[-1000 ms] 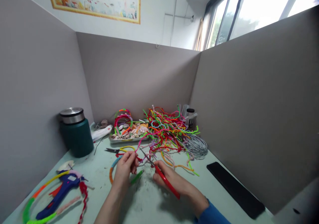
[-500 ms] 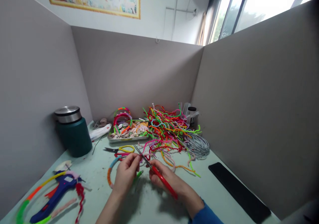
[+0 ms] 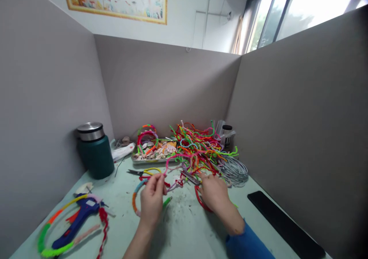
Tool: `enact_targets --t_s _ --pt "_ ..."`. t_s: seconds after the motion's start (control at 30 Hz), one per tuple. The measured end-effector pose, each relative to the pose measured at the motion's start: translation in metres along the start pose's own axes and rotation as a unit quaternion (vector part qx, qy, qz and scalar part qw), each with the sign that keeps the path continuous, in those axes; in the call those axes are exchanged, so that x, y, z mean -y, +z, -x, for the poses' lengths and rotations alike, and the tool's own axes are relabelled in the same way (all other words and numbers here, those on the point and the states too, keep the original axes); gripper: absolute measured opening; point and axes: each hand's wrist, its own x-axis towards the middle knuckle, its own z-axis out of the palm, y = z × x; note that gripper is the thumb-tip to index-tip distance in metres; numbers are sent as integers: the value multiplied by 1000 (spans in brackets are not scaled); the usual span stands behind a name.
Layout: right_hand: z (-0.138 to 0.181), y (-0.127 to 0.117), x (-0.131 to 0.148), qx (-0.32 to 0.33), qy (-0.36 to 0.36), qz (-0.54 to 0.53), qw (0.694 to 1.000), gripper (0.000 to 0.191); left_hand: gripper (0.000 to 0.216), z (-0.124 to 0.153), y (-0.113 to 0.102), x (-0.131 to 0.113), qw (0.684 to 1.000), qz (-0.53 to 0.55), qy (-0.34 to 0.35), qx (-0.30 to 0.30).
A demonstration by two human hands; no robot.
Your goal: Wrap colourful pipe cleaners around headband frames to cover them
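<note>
My left hand (image 3: pixel 153 195) is closed in a pinch on a thin pink pipe cleaner (image 3: pixel 167 165), which rises from the fingertips and bends toward the pile. Over the front of that pile, my right hand (image 3: pixel 215 192) curls palm down around red-handled scissors (image 3: pixel 202 201). Their blades point to the upper left, and the fingers hide part of the handle. A ring wrapped in blue and orange fuzzy stems (image 3: pixel 134 199) lies left of my left hand. Behind it are yellow-handled scissors (image 3: pixel 152 170).
Tangled pipe cleaners (image 3: pixel 198 144) heap at the back, beside a coil of grey wire (image 3: pixel 237 170). A metal tray (image 3: pixel 155 160) holds small ornaments. A teal flask (image 3: pixel 96 157), a blue glue gun (image 3: pixel 76 222) and a multicoloured hoop (image 3: pixel 43 232) stand left; a black strip (image 3: pixel 284 224) lies right.
My right hand has moved right and forward with the scissors, away from my left hand. The pink pipe cleaner now shows above my left fingertips. The view has shifted slightly left.
</note>
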Motion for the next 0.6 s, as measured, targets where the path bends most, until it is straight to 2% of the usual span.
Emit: enact_targets --t_s 0.1,0.13,0.2,0.23,0.27,0.4,0.5,0.6 --pt "-18 -8 34 -39 -39 -15 998 21 19 12 3 -2 986 -104 126 30" --pt "-26 -8 51 -41 -87 -42 994 23 17 15 3 -1 976 -127 174 34" --pt "-44 -1 85 17 -198 -73 977 22 16 21 5 0 950 -158 269 21" --pt "-53 5 103 26 -254 -89 963 22 17 23 6 1 936 -165 311 5" --pt "-62 11 119 30 -274 -91 957 22 19 24 6 2 925 -168 341 -10" --pt "-92 35 163 55 -288 -81 952 22 21 25 5 4 916 -162 366 -33" --pt "-105 43 177 86 -289 -64 951 20 21 25 3 2 920 -155 357 -51" --pt "-110 44 181 102 -308 -43 945 29 21 24 3 -2 923 -152 349 -53"
